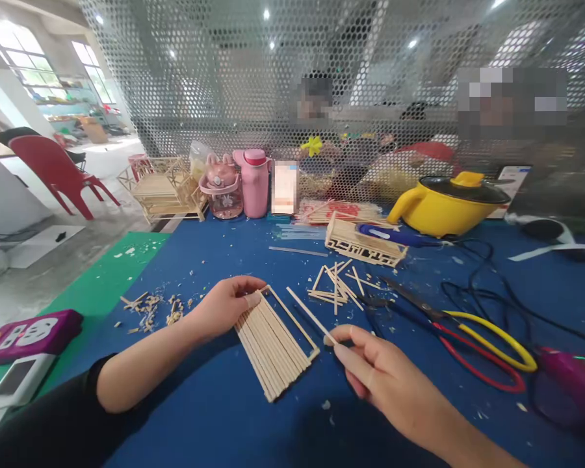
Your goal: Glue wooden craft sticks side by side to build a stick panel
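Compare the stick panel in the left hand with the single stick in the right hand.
The panel is broad and many-slatted; the single stick is one thin piece. The left hand grips the panel at its far end, while the right hand pinches the single stick by its near end. Both are pale and wood-coloured.

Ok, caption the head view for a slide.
Left hand grips a wooden-stick panel while the right hand holds a single stick above a blue tabletop.
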Demonstrator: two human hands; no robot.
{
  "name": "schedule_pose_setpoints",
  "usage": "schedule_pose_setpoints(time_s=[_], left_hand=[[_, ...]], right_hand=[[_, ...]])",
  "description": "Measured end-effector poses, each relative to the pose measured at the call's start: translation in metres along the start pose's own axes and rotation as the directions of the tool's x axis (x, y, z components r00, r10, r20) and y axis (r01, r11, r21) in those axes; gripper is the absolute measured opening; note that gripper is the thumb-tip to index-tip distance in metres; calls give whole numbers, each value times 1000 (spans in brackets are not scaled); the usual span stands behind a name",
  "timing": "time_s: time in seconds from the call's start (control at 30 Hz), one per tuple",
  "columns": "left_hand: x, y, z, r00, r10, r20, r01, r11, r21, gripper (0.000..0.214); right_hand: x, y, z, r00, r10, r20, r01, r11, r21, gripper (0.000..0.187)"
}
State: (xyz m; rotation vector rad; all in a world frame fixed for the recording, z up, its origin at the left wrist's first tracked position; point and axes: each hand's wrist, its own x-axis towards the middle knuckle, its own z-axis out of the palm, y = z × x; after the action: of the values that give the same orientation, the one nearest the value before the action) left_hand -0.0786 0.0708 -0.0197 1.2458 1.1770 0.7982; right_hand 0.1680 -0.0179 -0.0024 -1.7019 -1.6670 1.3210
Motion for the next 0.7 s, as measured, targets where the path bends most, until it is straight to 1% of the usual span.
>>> schedule_pose_setpoints(time_s=[0.07, 0.1, 0.13, 0.2, 0.27, 0.33, 0.4, 0.47, 0.57, 0.63, 0.7], left_hand=[[-7, 1, 1, 997, -72, -22, 69, 992, -109, 35], [-10, 1, 2, 994, -104, -25, 99, 983, -158, 38], [-14, 1, 3, 991, -133, -24, 126, 972, -200, 41], [-21, 0, 7, 984, -176, 0, 170, 949, -265, 47], [-28, -2, 11, 979, -199, 39, 202, 929, -311, 50], [-35, -5, 13, 975, -213, 63, 221, 913, -342, 50], [-40, -8, 15, 973, -223, 57, 227, 898, -376, 48], [-43, -11, 16, 971, -236, 43, 232, 876, -424, 45], [-44, -13, 16, 964, -266, 28, 242, 823, -514, 38], [-43, -13, 16, 953, -302, 19, 258, 778, -572, 28], [-42, -12, 16, 938, -346, 13, 276, 724, -632, 16]], right_hand=[[-4, 2, -9, 995, -77, -61, 73, 996, -60, 26], [-4, 1, -14, 988, -117, -99, 105, 987, -119, 25], [-3, 0, -20, 977, -160, -139, 132, 972, -196, 24], [2, -5, -31, 944, -268, -193, 183, 911, -370, 23], [11, -9, -40, 902, -390, -185, 256, 829, -497, 23], [21, -9, -43, 865, -487, -124, 345, 754, -560, 24], [27, -6, -41, 843, -533, -75, 402, 716, -572, 26], [30, -1, -36, 840, -539, -70, 416, 720, -555, 26], [29, 8, -28, 830, -553, -76, 441, 733, -518, 20], [28, 13, -25, 812, -578, -75, 472, 728, -497, 19], [27, 16, -24, 804, -588, -90, 482, 733, -480, 21]])
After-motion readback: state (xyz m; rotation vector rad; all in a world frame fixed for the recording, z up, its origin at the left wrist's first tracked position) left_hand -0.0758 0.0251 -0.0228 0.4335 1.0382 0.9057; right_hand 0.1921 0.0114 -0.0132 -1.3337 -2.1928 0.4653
